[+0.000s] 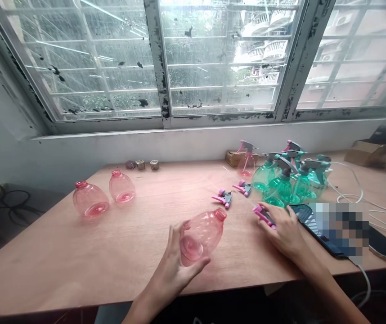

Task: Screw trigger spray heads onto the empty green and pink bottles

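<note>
Pink plastic bottle (203, 236) sits in your left hand (174, 270), fingers spread around its base, neck tilted away. Your right hand (282, 231) pinches a pink trigger head (263, 217) on the wooden table (44, 270), just beside a phone (306, 220). Two more trigger heads (231, 193) lie nearby; green sprayers (282, 184) stand beyond.

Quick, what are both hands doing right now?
Left hand: closed, holding a pink plastic bottle.
Right hand: closed, holding a pink trigger sprayer head.
</note>
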The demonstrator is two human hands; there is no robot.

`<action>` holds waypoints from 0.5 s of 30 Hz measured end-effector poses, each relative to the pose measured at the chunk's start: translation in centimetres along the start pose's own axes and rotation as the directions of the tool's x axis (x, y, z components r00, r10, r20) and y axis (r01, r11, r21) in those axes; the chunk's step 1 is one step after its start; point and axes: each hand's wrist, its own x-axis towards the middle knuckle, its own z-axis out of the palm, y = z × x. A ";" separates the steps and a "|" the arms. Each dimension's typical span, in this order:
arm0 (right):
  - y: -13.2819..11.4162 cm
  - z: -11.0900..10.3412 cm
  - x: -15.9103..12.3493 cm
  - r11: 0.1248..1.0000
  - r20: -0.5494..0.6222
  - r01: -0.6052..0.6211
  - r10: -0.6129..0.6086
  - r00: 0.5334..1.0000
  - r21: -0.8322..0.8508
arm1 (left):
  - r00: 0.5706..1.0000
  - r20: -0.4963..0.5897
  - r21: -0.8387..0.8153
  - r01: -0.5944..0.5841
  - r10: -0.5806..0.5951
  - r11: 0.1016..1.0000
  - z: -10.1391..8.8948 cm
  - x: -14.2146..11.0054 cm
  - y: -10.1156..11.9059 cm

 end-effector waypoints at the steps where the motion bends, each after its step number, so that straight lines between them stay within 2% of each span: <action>1: -0.1 -1.1 0.1 0.999 0.013 -0.002 0.002 1.000 0.046 | 0.998 -0.053 -0.032 0.014 -0.016 0.999 0.0 0.1 -0.3; 2: -0.2 -2.4 0.1 0.995 0.039 -0.004 0.000 0.999 0.102 | 0.994 -0.102 -0.061 0.026 -0.032 0.998 0.1 0.2 -0.6; 3: -0.3 -3.7 0.1 0.973 0.154 -0.031 -0.004 0.988 0.229 | 0.989 -0.143 -0.085 0.035 -0.047 0.996 0.1 0.2 -0.9; 5: -0.3 -6.2 -0.1 0.927 0.344 -0.039 -0.100 0.933 0.374 | 0.980 -0.186 -0.110 0.044 -0.064 0.993 0.2 0.3 -1.3; 6: -0.3 -7.2 -0.3 0.911 0.391 -0.030 -0.147 0.908 0.412 | 0.979 -0.192 -0.118 0.046 -0.068 0.992 0.2 0.3 -1.3; 9: 0.0 -8.7 -0.7 0.900 0.424 -0.010 -0.195 0.884 0.436 | 0.982 -0.172 -0.134 0.053 -0.076 0.990 0.2 0.2 -1.4; 15: 0.2 -8.2 -0.9 0.884 0.466 -0.044 -0.202 0.861 0.465 | 0.991 -0.122 -0.118 0.045 -0.059 0.992 0.0 0.2 -0.9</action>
